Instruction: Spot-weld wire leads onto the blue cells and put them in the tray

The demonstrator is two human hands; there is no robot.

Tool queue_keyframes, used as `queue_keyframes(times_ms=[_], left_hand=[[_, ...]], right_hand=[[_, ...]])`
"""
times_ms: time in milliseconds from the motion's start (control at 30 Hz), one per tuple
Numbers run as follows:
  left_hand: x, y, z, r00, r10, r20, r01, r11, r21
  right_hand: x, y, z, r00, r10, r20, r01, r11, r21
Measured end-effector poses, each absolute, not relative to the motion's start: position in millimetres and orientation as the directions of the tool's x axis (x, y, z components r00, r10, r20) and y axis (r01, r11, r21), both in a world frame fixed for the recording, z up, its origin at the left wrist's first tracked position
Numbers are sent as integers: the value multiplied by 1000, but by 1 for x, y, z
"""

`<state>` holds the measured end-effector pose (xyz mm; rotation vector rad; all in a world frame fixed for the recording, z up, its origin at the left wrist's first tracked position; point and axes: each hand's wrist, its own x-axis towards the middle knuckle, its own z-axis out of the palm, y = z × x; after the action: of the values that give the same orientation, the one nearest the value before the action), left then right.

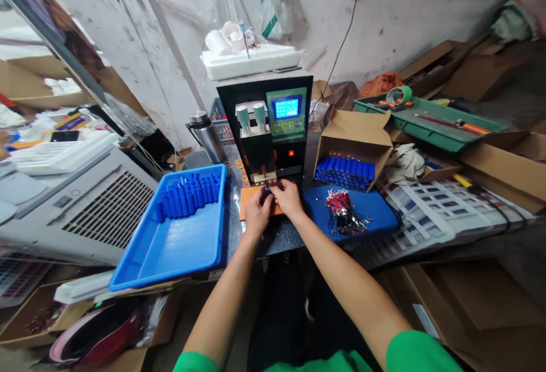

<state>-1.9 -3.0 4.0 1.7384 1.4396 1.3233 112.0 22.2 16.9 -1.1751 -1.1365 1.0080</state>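
Note:
Both hands meet under the electrode tips of a black spot welder (281,161) with a lit blue screen. My left hand (257,213) is closed on a blue battery cell (267,189), of which only a little shows between the fingers. My right hand (289,197) pinches close beside that cell, just below the electrodes; whatever lies in its fingertips is hidden. An orange block (246,197) lies beneath the hands. To the right, a bundle of red and black wire leads (341,210) rests on a blue pad (384,219).
On the left, a blue tray (222,218) holds several upright blue cells (187,194). An open cardboard box (356,127) with stacked blue cells stands right of the welder. A steel flask (207,136) is behind the tray; a green tray (443,130) with tools sits farther right.

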Motion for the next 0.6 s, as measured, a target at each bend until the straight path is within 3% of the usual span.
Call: queue_keyframes(times_ms=[333,600], left_hand=[[-2,1,6,3,936,351,431,-318,845],[-4,1,0,-17,929,370,472,-318,822]], right_hand=[[123,15,15,77,995,60,-40,64,-997],[132,-13,22,117,951,285,296,241,-924]])
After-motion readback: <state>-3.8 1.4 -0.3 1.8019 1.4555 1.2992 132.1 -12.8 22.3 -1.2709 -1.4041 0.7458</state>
